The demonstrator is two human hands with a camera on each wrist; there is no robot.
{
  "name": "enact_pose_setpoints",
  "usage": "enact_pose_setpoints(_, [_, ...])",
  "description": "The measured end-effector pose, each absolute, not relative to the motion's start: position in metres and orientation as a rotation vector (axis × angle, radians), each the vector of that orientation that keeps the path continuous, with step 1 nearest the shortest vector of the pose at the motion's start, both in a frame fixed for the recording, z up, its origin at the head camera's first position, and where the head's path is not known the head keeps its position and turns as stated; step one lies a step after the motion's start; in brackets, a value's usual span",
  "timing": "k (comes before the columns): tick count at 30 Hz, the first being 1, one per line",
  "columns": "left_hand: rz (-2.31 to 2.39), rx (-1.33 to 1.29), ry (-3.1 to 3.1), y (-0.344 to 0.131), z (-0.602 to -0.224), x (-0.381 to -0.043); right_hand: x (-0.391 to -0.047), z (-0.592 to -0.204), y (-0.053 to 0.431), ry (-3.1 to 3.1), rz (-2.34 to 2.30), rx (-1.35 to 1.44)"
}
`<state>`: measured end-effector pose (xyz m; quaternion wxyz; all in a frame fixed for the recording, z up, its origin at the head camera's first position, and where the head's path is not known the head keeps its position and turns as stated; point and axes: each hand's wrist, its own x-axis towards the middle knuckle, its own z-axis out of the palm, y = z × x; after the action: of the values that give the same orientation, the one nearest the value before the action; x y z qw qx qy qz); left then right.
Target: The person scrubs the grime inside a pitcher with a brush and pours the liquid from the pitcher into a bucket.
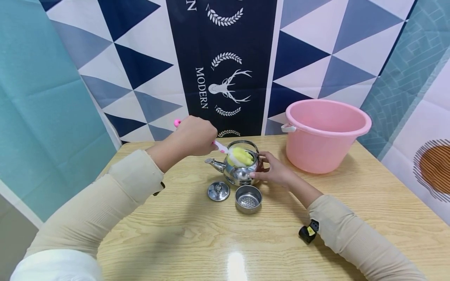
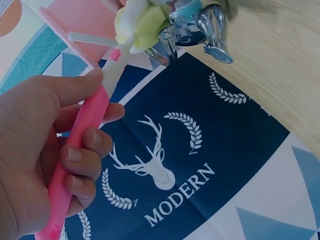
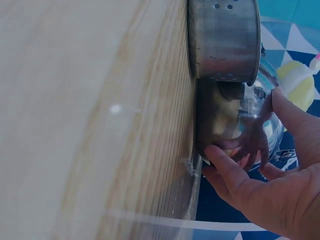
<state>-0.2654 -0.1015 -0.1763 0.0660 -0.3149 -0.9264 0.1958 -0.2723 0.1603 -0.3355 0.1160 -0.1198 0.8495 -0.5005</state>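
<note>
My left hand (image 1: 198, 136) grips the pink handle (image 2: 89, 122) of a sponge bottle brush, fingers wrapped round it and thumb along its top. The brush's yellow and white sponge head (image 1: 240, 157) sits at the uncovered mouth of a shiny steel teapot (image 1: 236, 175), partly down inside. The teapot stands on the table, spout to the left and hoop handle raised behind the brush. My right hand (image 1: 275, 171) holds the teapot's right side between thumb and fingers, as the right wrist view also shows. The sponge's lower part is hidden by the teapot wall.
In front of the teapot lie its round steel lid (image 1: 218, 191) and a perforated steel strainer cup (image 1: 248, 200). A pink bucket (image 1: 318, 146) with a white handle stands at the back right. The wooden table (image 1: 175, 234) meets a patterned cloth backdrop (image 1: 140, 70).
</note>
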Motion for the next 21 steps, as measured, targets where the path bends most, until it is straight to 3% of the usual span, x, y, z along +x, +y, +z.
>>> enact_pose_setpoints(21, [0.521, -0.939, -2.652, -0.121, -0.206, -0.244, -0.274, -0.338, 0.160, 2.477, -1.482, -0.334])
